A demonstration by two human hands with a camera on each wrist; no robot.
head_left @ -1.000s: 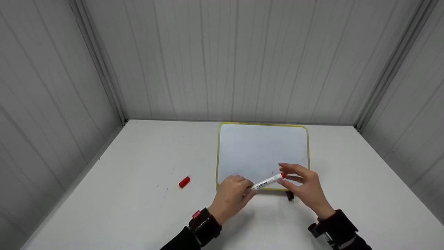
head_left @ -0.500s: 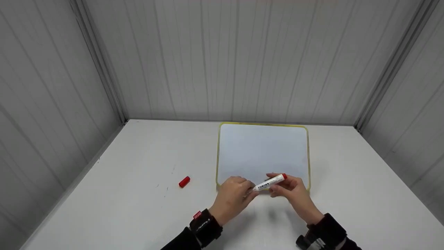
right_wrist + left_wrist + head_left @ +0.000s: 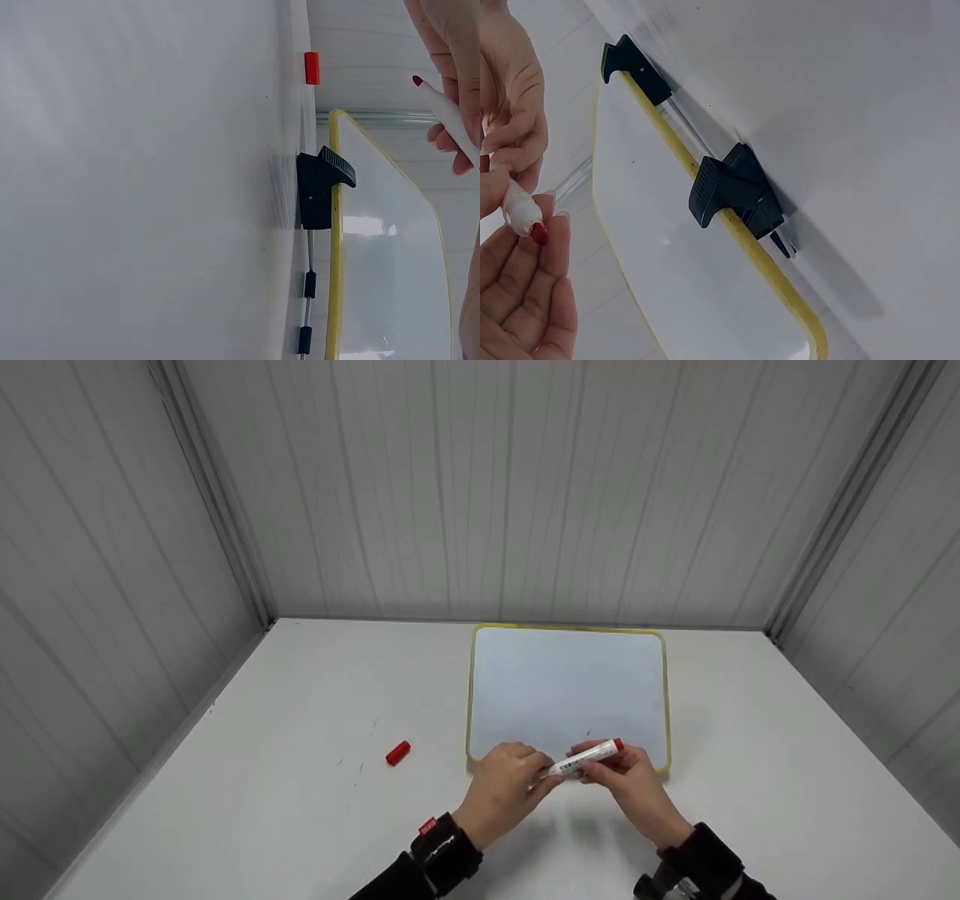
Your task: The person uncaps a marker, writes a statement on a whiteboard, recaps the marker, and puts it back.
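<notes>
On the white worktop [image 3: 300, 810], above the near edge of the yellow-framed whiteboard [image 3: 568, 690], the left hand [image 3: 504, 789] and right hand [image 3: 630, 784] both pinch the uncapped marker [image 3: 586, 757], whose exposed red tip could smear fingers [image 3: 551, 247], or dry out, with its cap [image 3: 398, 752] far left.

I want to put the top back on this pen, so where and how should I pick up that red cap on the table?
The red cap lies on its side on the white table, apart from the board and left of both hands. Pinching it across its short round sides from above, thumb and forefinger on either side, probably works best. The left hand is nearer, though it now holds the pen.
</notes>
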